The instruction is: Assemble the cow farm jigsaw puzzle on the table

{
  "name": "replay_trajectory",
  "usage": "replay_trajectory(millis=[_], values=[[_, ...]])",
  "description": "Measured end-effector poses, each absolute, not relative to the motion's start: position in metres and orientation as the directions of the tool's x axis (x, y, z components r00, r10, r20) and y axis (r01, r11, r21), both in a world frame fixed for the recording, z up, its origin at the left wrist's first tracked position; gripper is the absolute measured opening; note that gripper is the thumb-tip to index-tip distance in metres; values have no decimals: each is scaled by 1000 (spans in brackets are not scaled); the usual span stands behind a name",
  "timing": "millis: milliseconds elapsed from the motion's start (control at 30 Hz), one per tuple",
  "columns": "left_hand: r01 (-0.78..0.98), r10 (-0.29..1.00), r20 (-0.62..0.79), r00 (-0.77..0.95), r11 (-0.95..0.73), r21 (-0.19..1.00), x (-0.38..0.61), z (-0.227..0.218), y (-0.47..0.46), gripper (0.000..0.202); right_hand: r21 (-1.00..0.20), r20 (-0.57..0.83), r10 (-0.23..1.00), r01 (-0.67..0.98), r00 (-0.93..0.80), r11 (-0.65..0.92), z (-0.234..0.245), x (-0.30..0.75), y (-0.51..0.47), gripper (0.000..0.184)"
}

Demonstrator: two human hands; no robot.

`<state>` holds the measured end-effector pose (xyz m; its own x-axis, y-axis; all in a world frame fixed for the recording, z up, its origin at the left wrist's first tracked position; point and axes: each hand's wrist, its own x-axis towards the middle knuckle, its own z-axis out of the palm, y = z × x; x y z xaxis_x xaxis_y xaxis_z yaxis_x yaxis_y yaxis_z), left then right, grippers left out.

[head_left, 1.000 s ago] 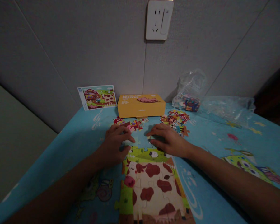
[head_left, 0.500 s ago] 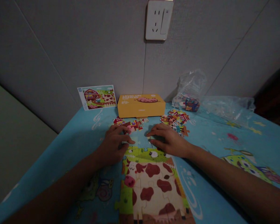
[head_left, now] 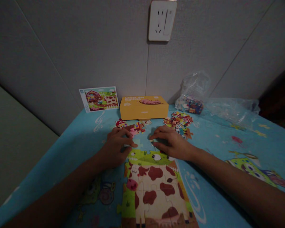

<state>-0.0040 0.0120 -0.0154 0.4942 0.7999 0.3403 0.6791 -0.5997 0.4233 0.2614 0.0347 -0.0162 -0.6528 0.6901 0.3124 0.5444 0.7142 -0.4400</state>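
A partly joined jigsaw puzzle point(head_left: 154, 186) lies flat before me, showing a spotted cow below a strip of grass with sheep. At its upper left, my left hand point(head_left: 118, 148) rests with thumb and index finger apart; the thumb tip touches a pale blue puzzle piece point(head_left: 139, 144). Opposite it, my right hand point(head_left: 172, 143) has thumb and index finger closed around a small light puzzle piece point(head_left: 152, 141), mostly covered by the fingers. Loose red and pink pieces point(head_left: 135, 128) lie just beyond my left fingers. A heap of mixed pieces point(head_left: 179, 120) sits behind my right hand.
Against the wall stand a picture card point(head_left: 101, 99) of a farm and a yellow puzzle box point(head_left: 144, 109). To their right, a clear plastic bag point(head_left: 192, 98) holds more pieces, with another crumpled bag point(head_left: 235, 109) beside it. A blue patterned cloth point(head_left: 218, 139) covers the table.
Hardly anything differs. The view has shifted very slightly, and both hands stay at the puzzle's top edge.
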Motion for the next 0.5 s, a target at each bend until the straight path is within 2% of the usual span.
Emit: replay_trajectory(millis=[233, 300, 433, 500], values=[[639, 768, 383, 514, -640, 427, -5, -17, 14, 24, -404, 364, 642, 507, -675, 762, -13, 261, 33, 21], [614, 752, 397, 526, -659, 435, -6, -17, 14, 24, -350, 445, 588, 473, -675, 808, -6, 261, 32, 22], [573, 722, 410, 557, -692, 440, -7, -15, 13, 25, -169, 647, 408, 400, -644, 901, 16, 264, 20, 20], [560, 713, 423, 559, -701, 442, -8, -14, 12, 27, -138, 660, 370, 378, -654, 915, 24, 266, -4, 21]])
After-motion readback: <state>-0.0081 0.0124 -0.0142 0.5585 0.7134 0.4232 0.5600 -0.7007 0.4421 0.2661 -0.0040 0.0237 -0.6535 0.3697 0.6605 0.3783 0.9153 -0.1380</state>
